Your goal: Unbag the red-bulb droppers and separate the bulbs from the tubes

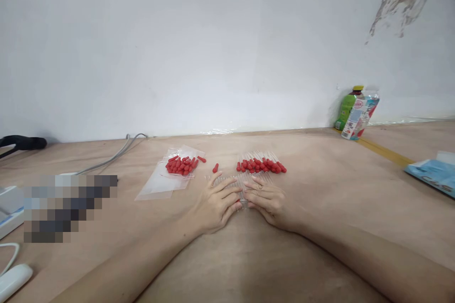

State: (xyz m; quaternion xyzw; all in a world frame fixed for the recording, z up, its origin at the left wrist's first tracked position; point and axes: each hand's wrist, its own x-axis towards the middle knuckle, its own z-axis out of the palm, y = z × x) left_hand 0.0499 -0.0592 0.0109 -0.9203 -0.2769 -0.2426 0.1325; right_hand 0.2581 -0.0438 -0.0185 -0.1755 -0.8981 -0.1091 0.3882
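My left hand (pixel 221 202) rests low on the table, fingers bent and thumb against forefinger. A bit of red rubber dropper bulb (pixel 238 201) shows at its fingertips. Facing it, my right hand (pixel 267 200) has thumb and fingers closed by a clear glass tube, most of it hidden. Beneath and behind both hands lies a row of clear glass tubes (pixel 232 181). Just beyond, several glass droppers with red bulbs (pixel 261 165) lie side by side. One loose red bulb (pixel 215 168) sits beyond my left hand.
A pile of red bulbs (pixel 180 165) lies on clear plastic bags (pixel 156 184) to the left. Two bottles, one green (pixel 345 111) and one with a printed label (pixel 360 116), stand by the wall. A blue packet (pixel 432 175) is at right, a grey cable (pixel 113 156) at left.
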